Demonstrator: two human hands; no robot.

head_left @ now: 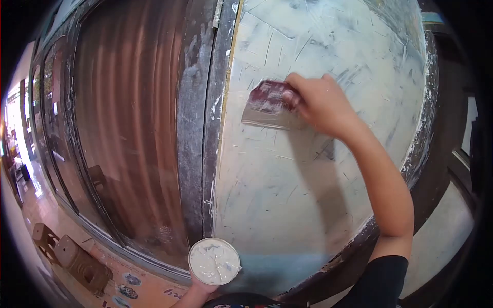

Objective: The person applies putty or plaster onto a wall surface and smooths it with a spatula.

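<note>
My right hand (321,102) grips a wide putty knife (267,105) and presses its blade flat against a white, putty-coated wall panel (308,195). The blade sits near the panel's left edge, at upper middle height. My left hand (197,291) is low in the view and holds up a round white tub of putty (214,261), its open top full of white paste. Only the fingers of that hand show under the tub.
A dark metal frame post (197,128) runs down left of the panel, with brown glass doors (133,113) beyond it. Small brown stools (77,256) stand on the tiled floor at lower left. A dark frame (436,154) borders the panel's right side.
</note>
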